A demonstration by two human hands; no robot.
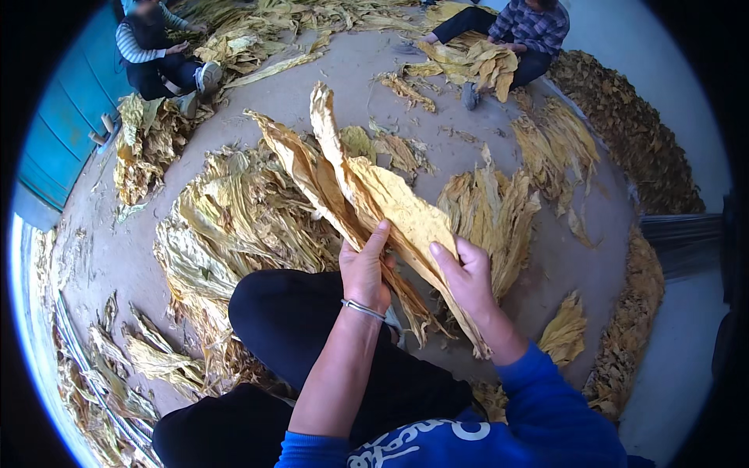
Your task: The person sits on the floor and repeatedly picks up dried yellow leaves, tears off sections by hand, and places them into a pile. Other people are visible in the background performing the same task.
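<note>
Two or so long, dried tobacco leaves [404, 205] lie across both my hands above my lap. My left hand [366, 266] grips a narrow, curled brown leaf [298, 167], its thumb also touching the broader yellow one. My right hand [465, 272] holds the broad yellow leaf by its right edge, thumb on top. Beyond my knee, at the left, spreads a large heap of dried leaves [234, 210]. A smaller pile of yellow leaves [491, 216] lies on the floor just past my right hand, which partly covers it.
Two people sit on the floor [345, 64], one at far left [152, 58], one at far right [526, 35], among leaves. Stacked brown leaves [632, 128] line the right wall. A teal door [76, 117] is at left. Metal rods [96, 380] lie at lower left near loose leaves.
</note>
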